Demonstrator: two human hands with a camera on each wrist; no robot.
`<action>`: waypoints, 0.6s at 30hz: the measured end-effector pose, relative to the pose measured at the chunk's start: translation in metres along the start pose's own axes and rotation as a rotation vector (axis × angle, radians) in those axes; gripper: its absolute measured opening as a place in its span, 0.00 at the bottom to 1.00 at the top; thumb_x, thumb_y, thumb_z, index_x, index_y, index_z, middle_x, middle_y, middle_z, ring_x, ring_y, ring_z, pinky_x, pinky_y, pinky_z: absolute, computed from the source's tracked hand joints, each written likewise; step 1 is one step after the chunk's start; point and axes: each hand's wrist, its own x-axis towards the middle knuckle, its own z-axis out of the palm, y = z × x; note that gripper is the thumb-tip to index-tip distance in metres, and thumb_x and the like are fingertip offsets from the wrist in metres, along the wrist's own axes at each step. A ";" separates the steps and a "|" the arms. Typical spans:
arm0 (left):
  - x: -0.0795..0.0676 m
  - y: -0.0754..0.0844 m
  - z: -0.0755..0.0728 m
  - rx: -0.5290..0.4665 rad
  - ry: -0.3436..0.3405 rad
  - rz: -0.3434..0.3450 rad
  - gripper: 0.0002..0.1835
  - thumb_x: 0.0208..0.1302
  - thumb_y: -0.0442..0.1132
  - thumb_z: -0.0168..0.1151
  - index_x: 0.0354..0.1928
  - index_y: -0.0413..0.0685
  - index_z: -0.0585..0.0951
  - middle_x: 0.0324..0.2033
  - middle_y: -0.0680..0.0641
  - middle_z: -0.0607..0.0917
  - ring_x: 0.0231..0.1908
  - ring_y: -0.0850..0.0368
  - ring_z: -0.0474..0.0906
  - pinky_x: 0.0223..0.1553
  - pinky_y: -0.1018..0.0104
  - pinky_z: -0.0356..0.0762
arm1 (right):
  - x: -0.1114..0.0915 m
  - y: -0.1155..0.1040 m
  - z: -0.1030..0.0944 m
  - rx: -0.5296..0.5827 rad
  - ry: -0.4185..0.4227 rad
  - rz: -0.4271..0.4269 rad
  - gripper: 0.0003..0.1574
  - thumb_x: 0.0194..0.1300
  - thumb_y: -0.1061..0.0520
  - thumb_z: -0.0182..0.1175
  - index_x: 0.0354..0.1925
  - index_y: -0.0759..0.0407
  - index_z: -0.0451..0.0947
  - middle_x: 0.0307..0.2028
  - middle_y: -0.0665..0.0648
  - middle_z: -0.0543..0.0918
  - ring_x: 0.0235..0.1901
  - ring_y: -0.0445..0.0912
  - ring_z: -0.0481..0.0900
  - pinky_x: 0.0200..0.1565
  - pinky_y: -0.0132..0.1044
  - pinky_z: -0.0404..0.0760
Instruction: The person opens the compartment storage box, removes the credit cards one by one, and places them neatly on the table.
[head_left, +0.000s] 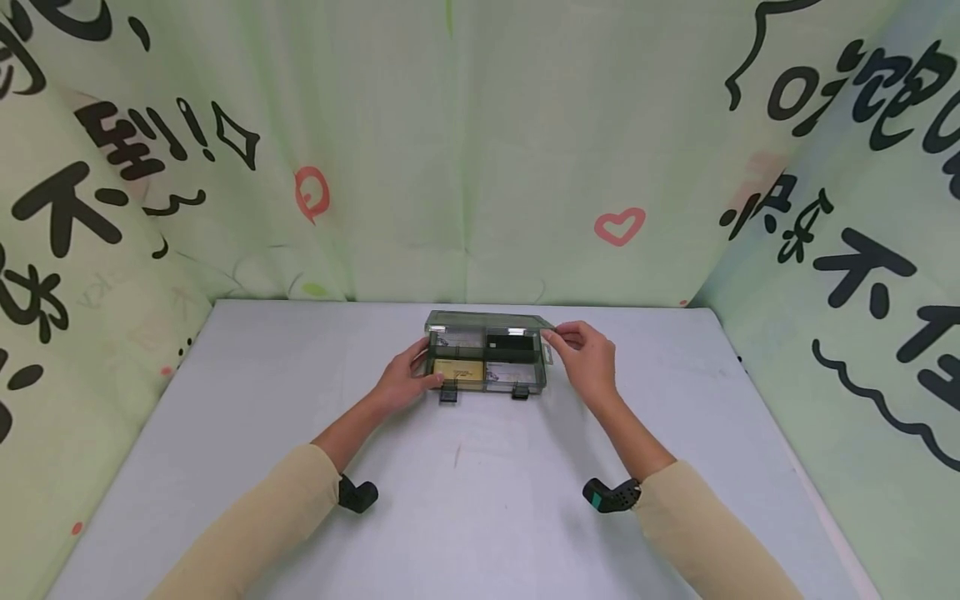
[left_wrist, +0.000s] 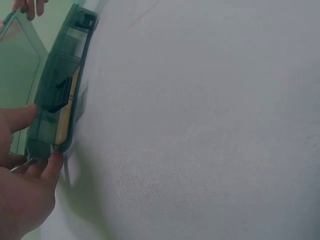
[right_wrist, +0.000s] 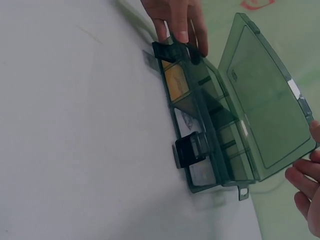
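Note:
A see-through grey-green compartment box (head_left: 485,388) with two dark latches on its front is near the back of the table. Its hinged lid (right_wrist: 265,100) stands raised behind the compartments. My left hand (head_left: 405,380) grips the box's left end, thumb at the front and fingers round the side and underneath, as the left wrist view shows. At the lid's right corner, my right hand (head_left: 587,358) pinches the edge between thumb and fingers. Inside the box a yellow block (head_left: 459,371) is at front left and a black piece (head_left: 512,342) at back right; pale, printed pieces fill other compartments.
A white-covered table (head_left: 465,517) spreads out in front of the box. Pale green curtains (head_left: 465,150) with black lettering and red drawings enclose its back and both sides. Each forearm wears a black wrist device (head_left: 611,496) near its beige sleeve.

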 end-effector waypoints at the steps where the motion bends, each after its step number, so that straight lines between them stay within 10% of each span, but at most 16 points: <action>1: 0.000 0.000 0.000 0.003 0.002 -0.005 0.43 0.64 0.33 0.63 0.75 0.40 0.50 0.74 0.38 0.56 0.74 0.44 0.53 0.71 0.51 0.62 | 0.001 -0.001 0.001 0.009 0.005 0.006 0.18 0.62 0.50 0.67 0.43 0.63 0.81 0.40 0.62 0.88 0.43 0.50 0.87 0.38 0.28 0.81; 18: 0.003 -0.004 0.004 0.016 0.044 -0.055 0.44 0.63 0.35 0.64 0.76 0.47 0.52 0.74 0.42 0.58 0.73 0.48 0.55 0.73 0.54 0.57 | 0.024 -0.009 0.000 0.096 -0.164 -0.001 0.33 0.71 0.53 0.56 0.70 0.58 0.63 0.66 0.58 0.73 0.64 0.52 0.74 0.65 0.44 0.74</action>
